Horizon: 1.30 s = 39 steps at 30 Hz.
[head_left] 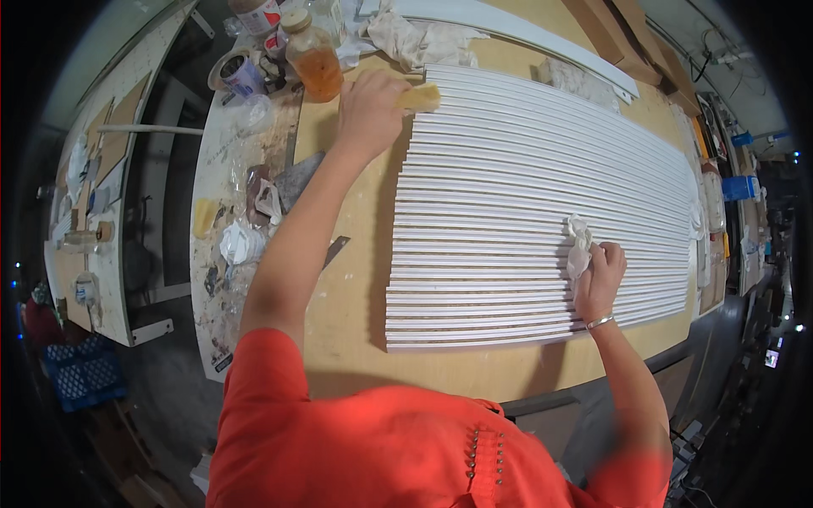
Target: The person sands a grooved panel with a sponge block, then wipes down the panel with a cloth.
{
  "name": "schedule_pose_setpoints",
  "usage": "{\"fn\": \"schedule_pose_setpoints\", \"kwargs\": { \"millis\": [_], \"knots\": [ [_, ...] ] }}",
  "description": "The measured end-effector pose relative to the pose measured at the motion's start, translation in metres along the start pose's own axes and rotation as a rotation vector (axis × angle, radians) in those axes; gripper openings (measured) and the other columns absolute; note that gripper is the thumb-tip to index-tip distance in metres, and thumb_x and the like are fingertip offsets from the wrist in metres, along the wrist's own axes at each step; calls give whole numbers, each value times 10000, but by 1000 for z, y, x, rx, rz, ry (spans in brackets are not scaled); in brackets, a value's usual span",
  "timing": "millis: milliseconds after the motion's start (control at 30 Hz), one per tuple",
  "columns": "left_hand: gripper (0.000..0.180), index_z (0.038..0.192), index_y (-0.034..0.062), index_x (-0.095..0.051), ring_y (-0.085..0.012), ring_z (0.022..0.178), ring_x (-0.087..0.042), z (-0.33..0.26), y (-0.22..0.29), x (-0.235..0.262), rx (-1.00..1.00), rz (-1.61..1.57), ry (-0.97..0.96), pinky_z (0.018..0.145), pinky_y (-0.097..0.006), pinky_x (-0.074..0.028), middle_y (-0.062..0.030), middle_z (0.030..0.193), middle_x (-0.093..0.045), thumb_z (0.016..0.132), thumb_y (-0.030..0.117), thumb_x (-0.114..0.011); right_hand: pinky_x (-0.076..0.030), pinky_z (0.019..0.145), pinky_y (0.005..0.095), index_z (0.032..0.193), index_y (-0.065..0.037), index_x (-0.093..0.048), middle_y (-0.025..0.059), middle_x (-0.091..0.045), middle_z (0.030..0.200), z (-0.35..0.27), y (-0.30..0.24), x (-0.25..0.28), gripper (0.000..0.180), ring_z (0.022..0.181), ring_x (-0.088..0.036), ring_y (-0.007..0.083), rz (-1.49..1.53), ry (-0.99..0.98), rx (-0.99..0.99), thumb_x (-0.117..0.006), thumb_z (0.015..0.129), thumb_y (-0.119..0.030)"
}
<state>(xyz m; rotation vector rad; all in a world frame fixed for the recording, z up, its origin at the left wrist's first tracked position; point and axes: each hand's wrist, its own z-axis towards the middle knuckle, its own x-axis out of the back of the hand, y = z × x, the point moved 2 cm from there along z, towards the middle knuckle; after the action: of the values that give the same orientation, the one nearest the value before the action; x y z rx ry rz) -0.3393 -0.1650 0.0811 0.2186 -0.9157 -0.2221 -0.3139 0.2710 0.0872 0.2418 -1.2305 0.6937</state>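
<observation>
A row of long white strips (508, 195) lies side by side on the pale wooden tabletop (347, 305). My left hand (371, 108) is closed on a yellowish flat piece, perhaps a sponge or scraper (420, 97), which sits at the strips' far left corner. Over the near right part of the strips, my right hand (601, 275) grips a crumpled white cloth (579, 245). Whether the cloth touches the strips I cannot tell. Just left of my left hand stands a jar of orange liquid (313, 63) with a pale lid.
Crumpled white rags (419, 38) lie beyond the strips. Rolls of tape (241, 74), a second yellow piece (205, 217) and scraps crowd the stained left table. A long white board (517, 34) and cardboard boxes (618, 38) sit at the back. A dark metal blade (336, 251) lies by my left forearm.
</observation>
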Motion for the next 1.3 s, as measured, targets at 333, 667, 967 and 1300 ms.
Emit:
{"fn": "schedule_pose_setpoints", "kwargs": {
  "millis": [333,667,967,1300],
  "knots": [
    [256,976,82,-708,-283,979,-565,37,-9,-26,74,-29,-19,872,-409,-441,-84,970,-628,723,118,-724,-340,868,474,1034,-19,-590,174,-479,992,-2,0,0,381,919,-447,354,6,24,-4,-499,665,-43],
    [280,1032,85,-702,-327,1060,-574,55,-48,-36,456,21,-83,907,-437,-461,-108,1076,-635,773,189,-670,-343,841,469,1037,-5,-585,184,-485,992,2,-3,2,382,917,-449,360,6,16,7,-492,669,-55],
    [357,1079,102,-699,-296,1029,-620,48,-16,-22,492,35,-129,859,-427,-496,-97,1109,-652,781,297,-714,-341,857,470,1019,-16,-591,176,-484,992,3,-5,3,351,926,-451,356,12,13,-9,-507,679,-49],
    [405,1029,77,-704,-289,938,-670,12,-12,-3,576,27,-218,841,-402,-501,-111,972,-711,726,346,-729,-346,852,465,1017,-28,-596,159,-487,972,2,-5,2,338,910,-455,347,13,33,-2,-513,690,-54]
  ]
}}
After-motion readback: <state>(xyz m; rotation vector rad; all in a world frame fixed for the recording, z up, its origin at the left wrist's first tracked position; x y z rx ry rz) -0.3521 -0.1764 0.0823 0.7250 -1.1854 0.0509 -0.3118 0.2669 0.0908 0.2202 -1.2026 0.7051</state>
